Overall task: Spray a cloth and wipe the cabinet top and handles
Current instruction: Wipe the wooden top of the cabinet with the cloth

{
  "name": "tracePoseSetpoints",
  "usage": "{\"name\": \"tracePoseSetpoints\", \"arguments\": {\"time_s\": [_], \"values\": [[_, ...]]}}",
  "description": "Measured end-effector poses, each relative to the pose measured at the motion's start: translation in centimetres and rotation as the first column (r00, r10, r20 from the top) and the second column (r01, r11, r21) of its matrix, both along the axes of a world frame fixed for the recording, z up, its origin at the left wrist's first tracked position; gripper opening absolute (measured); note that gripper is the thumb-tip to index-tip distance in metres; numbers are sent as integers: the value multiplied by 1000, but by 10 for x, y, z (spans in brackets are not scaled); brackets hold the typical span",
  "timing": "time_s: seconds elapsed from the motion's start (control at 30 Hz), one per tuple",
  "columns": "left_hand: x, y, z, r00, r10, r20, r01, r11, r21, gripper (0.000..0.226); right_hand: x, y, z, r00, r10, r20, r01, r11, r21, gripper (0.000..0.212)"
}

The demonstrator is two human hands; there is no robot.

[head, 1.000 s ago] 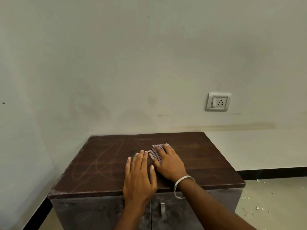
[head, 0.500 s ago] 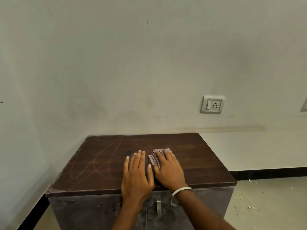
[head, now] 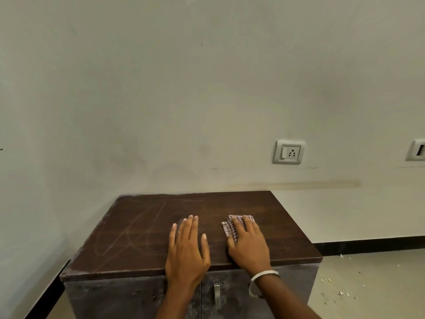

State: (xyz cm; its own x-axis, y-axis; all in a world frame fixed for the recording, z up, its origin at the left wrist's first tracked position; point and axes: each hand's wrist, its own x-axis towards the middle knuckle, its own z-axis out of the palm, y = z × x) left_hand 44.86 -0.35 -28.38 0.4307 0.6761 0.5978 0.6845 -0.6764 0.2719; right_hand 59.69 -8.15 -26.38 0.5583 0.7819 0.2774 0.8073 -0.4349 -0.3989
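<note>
- Pressing the cloth (head: 234,226) flat, your right hand (head: 248,245) works mid-top; fingers straight.
- Left hand (head: 186,254) flat, empty.
- Dusty streaks left of it; handle (head: 216,293) unwiped, I'd judge.

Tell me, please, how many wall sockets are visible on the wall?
2. One white plastic switch-and-socket plate is on the wall above the right rear corner of the dark brown wooden cabinet top. A second white plate is cut off by the picture's right edge.

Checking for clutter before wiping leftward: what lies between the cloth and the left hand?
Only bare cabinet top separates cloth and left hand, in the head view.
</note>
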Motion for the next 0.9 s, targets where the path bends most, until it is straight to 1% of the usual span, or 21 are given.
{"name": "tracePoseSetpoints", "arguments": {"time_s": [0.1, 0.23, 0.33, 0.4, 0.53, 0.7, 0.8, 0.9], "values": [[0, 1, -1, 1000, 2, -7, -2, 1000, 4, 57, -20, 4, -2, 999, 52, 16, -52, 999, 8, 59], [0, 0, 0, 1000, 7, -11, -7, 1000, -3, 56, -45, 5, -7, 991, 128, 49, -131, 989, 72, 58], [-2, 0, 0, 1000, 10, -8, -10, 1000, -7, 56, -43, 0, -4, 984, 171, 39, -173, 984, 43, 56], [-2, 0, 1, 1000, 8, -1, -8, 1000, -4, 57, -35, -8, -3, 986, 164, 25, -164, 986, 20, 58], [-1, 1, 1, 1000, 3, 13, -3, 1000, -1, 56, -19, -22, -3, 999, 50, 20, -50, 999, 17, 60], [-1, 2, -1, 1000, 2, -1, -2, 1000, -1, 56, -23, -22, -4, 1000, -16, 26, 16, 1000, 24, 61], [-1, 3, 0, 1000, -8, -2, 8, 1000, -15, 56, -37, -18, -4, 1000, 1, 31, -1, 1000, 1, 61], [-3, 2, 2, 1000, -11, 14, 11, 1000, -7, 55, -62, -12, -6, 998, 59, 37, -61, 997, 45, 60]]}}
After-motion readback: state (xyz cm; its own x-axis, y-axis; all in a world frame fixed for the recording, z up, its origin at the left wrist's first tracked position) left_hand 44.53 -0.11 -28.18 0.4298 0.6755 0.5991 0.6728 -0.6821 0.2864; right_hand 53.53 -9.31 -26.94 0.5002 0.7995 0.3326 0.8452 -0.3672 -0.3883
